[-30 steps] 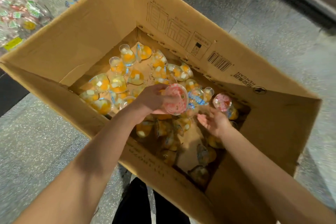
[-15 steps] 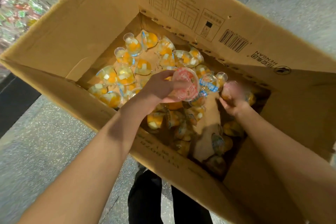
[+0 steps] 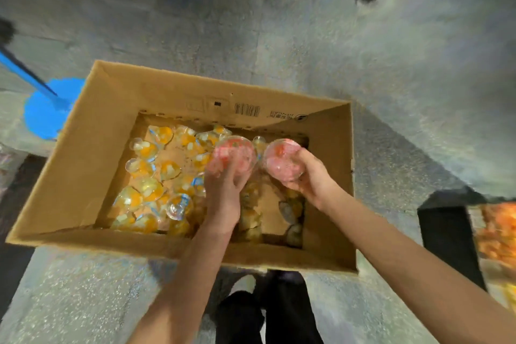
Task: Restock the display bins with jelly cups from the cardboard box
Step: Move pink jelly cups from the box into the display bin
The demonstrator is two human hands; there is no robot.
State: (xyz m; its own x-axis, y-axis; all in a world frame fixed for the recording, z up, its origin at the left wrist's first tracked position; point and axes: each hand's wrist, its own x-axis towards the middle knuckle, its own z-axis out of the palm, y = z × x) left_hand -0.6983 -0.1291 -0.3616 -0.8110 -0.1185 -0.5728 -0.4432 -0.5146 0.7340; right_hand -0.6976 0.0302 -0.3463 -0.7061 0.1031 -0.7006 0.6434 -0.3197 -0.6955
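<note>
While the cardboard box is sitting open on the speckled floor at the centre of the frame, both hands are holding pink jelly cups above its interior. The left hand is gripping one pink cup from below, fingers curled up round its wall; the right hand is clamping a second pink cup, thumb on the upper rim and fingers wrapped underneath. The two cups are standing just beside each other, mouths tilted toward the camera, apparently so that each can be carried securely in one hand. Orange jelly cups are lying loose on the box floor, mostly at centre left, with more in shadow toward the lower right of the interior. Judging from this grip, the person is lifting stock out for transfer. A dark-edged bin holding orange packets is showing at the right edge of the frame and may be a display bin, though blur prevents certainty. A blue patch is marking the floor at upper left. Dark trousers are showing at bottom centre.
</note>
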